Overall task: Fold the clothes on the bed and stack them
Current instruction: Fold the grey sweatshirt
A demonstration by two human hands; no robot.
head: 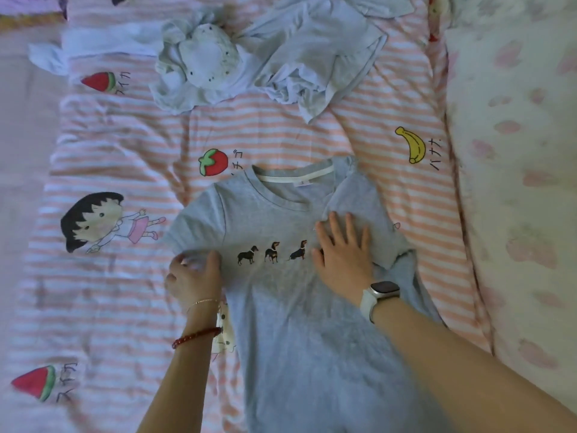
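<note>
Grey t-shirt (281,292): left hand (193,276) pinches its sleeve, right hand (343,254) presses flat.

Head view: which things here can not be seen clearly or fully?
- Grey T-shirt: its hem is cut off by the bottom edge.
- Dog print: the right hand covers its right end.
- Left hand: its fingertips are blurred.
- Pale crumpled clothes: too bunched to count.

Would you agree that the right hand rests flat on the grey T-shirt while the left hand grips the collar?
Not quite. In the head view the left hand grips the sleeve, not the collar. The right hand does rest flat on the grey T-shirt.
</note>
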